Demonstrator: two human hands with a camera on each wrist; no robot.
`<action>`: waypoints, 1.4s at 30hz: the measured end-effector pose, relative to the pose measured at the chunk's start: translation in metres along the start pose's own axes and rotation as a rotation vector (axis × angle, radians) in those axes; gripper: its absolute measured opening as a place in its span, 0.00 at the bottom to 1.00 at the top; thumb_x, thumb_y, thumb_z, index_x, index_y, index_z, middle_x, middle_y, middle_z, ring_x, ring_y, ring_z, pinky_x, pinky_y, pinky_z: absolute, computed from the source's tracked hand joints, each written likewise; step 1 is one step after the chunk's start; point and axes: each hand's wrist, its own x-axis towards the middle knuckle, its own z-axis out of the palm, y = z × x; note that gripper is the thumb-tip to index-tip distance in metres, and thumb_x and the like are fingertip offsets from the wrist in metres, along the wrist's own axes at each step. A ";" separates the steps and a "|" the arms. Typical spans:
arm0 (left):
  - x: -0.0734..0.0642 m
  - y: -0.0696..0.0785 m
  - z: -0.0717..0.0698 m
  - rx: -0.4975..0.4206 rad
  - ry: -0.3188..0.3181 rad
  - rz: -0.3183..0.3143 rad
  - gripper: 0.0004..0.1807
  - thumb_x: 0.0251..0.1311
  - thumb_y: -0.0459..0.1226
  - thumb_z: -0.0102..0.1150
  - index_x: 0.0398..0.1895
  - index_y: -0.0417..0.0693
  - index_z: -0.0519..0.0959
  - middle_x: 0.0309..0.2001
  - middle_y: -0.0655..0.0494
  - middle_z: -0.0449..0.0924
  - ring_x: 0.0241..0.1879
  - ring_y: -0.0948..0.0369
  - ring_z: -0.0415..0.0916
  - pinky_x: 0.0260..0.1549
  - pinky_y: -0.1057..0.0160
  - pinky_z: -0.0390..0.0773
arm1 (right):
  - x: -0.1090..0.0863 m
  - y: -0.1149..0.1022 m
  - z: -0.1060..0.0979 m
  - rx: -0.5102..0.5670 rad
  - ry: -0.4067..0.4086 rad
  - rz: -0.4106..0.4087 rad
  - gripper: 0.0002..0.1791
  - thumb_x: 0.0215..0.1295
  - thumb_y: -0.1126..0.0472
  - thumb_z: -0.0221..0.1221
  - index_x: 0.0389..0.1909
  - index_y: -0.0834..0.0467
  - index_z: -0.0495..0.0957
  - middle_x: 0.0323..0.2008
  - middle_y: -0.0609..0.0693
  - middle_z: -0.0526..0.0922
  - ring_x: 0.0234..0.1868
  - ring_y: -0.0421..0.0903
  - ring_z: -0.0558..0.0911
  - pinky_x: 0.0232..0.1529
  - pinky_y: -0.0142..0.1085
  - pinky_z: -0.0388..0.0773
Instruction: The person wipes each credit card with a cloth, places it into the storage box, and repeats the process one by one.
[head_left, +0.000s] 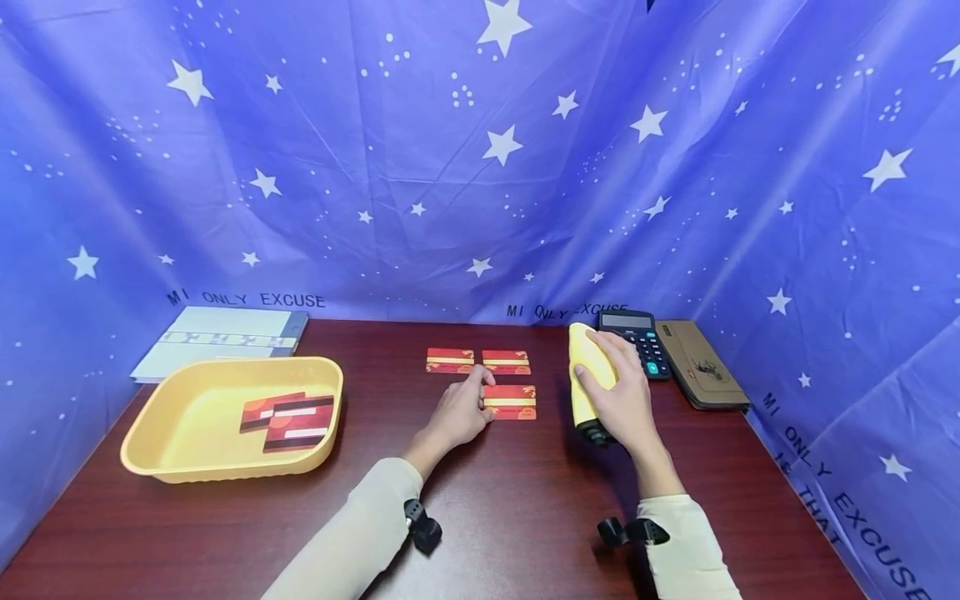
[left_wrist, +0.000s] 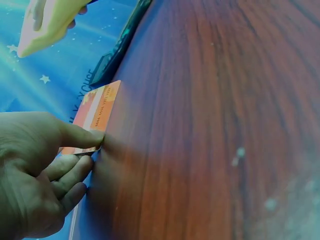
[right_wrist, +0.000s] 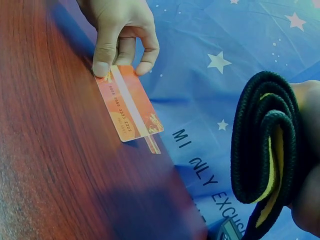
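Note:
My left hand (head_left: 456,414) pinches the left edge of a red and gold bank card (head_left: 516,402). In the left wrist view the thumb (left_wrist: 87,138) lies on the card's near corner, and the other fingers are curled beside it. The right wrist view shows the raised digits and pale stripe on this card (right_wrist: 127,107). Two similar cards, a left one (head_left: 450,361) and a right one (head_left: 506,362), lie just behind it. To the right, my right hand (head_left: 624,392) grips a folded yellow cloth (head_left: 588,367) upright; its black edge (right_wrist: 245,145) shows in layers.
A yellow plastic basin (head_left: 146,442) on the left holds red cards (head_left: 300,423) with dark stripes. Behind it lies a white and grey box (head_left: 225,329). Back right are a black calculator (head_left: 628,322) and a brown notebook (head_left: 701,371). A blue starry curtain (head_left: 420,167) surrounds the table.

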 end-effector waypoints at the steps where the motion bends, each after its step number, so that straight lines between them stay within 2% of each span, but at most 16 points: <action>1: 0.000 -0.001 -0.001 -0.014 0.008 0.010 0.25 0.55 0.29 0.74 0.51 0.52 0.71 0.30 0.59 0.75 0.30 0.63 0.74 0.35 0.62 0.77 | 0.000 0.000 0.000 0.004 0.001 -0.001 0.31 0.62 0.63 0.70 0.67 0.50 0.78 0.69 0.55 0.73 0.66 0.52 0.72 0.51 0.35 0.69; 8: -0.004 -0.002 -0.017 -0.147 0.068 0.032 0.24 0.55 0.23 0.69 0.50 0.50 0.73 0.31 0.56 0.75 0.29 0.64 0.72 0.32 0.67 0.77 | 0.000 -0.003 0.002 0.021 0.016 -0.032 0.31 0.61 0.64 0.70 0.67 0.51 0.78 0.68 0.55 0.74 0.66 0.51 0.72 0.53 0.35 0.68; 12: -0.009 0.000 -0.032 -0.228 0.109 0.033 0.24 0.55 0.21 0.67 0.51 0.48 0.73 0.32 0.53 0.76 0.28 0.65 0.80 0.29 0.70 0.82 | 0.000 -0.007 0.001 0.035 0.015 -0.037 0.31 0.61 0.64 0.70 0.67 0.51 0.78 0.68 0.55 0.74 0.65 0.50 0.72 0.52 0.33 0.69; 14: -0.013 0.001 -0.041 -0.288 0.118 0.022 0.24 0.55 0.21 0.66 0.52 0.48 0.73 0.33 0.51 0.78 0.29 0.61 0.85 0.27 0.70 0.84 | 0.000 -0.010 0.002 0.035 0.004 -0.031 0.32 0.62 0.64 0.70 0.68 0.50 0.78 0.69 0.54 0.73 0.64 0.49 0.72 0.51 0.32 0.69; 18: -0.022 0.010 -0.059 -0.413 0.132 0.007 0.24 0.57 0.21 0.66 0.55 0.47 0.74 0.35 0.47 0.83 0.35 0.51 0.90 0.31 0.64 0.89 | -0.001 -0.017 0.005 0.031 -0.015 -0.026 0.31 0.63 0.63 0.70 0.68 0.48 0.77 0.70 0.52 0.73 0.62 0.47 0.73 0.48 0.30 0.70; 21: -0.027 0.017 -0.073 -0.471 0.172 0.017 0.24 0.57 0.21 0.66 0.55 0.47 0.75 0.37 0.45 0.85 0.36 0.51 0.90 0.34 0.59 0.92 | -0.002 -0.021 0.009 0.047 -0.032 -0.042 0.31 0.63 0.63 0.70 0.68 0.47 0.77 0.70 0.51 0.73 0.62 0.46 0.72 0.48 0.28 0.71; 26: -0.032 0.023 -0.091 -0.526 0.238 0.042 0.25 0.58 0.21 0.65 0.57 0.46 0.75 0.38 0.43 0.86 0.36 0.55 0.90 0.37 0.61 0.91 | -0.004 -0.030 0.018 0.088 -0.054 -0.077 0.31 0.63 0.64 0.70 0.67 0.47 0.78 0.69 0.51 0.73 0.63 0.46 0.72 0.50 0.27 0.70; 33: -0.034 0.021 -0.099 -0.578 0.261 0.033 0.26 0.59 0.22 0.65 0.59 0.45 0.74 0.39 0.41 0.87 0.38 0.47 0.89 0.39 0.58 0.92 | -0.004 -0.043 0.027 0.090 -0.063 -0.132 0.32 0.62 0.65 0.71 0.68 0.47 0.78 0.69 0.50 0.74 0.65 0.47 0.73 0.52 0.25 0.71; 37: -0.033 0.019 -0.100 -0.598 0.269 0.032 0.26 0.60 0.21 0.64 0.61 0.42 0.73 0.41 0.39 0.87 0.39 0.45 0.89 0.37 0.64 0.91 | -0.004 -0.049 0.029 0.099 -0.072 -0.150 0.32 0.61 0.66 0.71 0.67 0.47 0.78 0.68 0.49 0.74 0.65 0.46 0.73 0.52 0.23 0.71; 42: -0.032 0.016 -0.100 -0.618 0.271 0.026 0.26 0.60 0.21 0.63 0.61 0.42 0.73 0.41 0.38 0.87 0.39 0.45 0.89 0.38 0.65 0.91 | -0.005 -0.055 0.031 0.100 -0.074 -0.161 0.33 0.61 0.66 0.71 0.67 0.45 0.78 0.68 0.48 0.74 0.64 0.46 0.74 0.50 0.23 0.71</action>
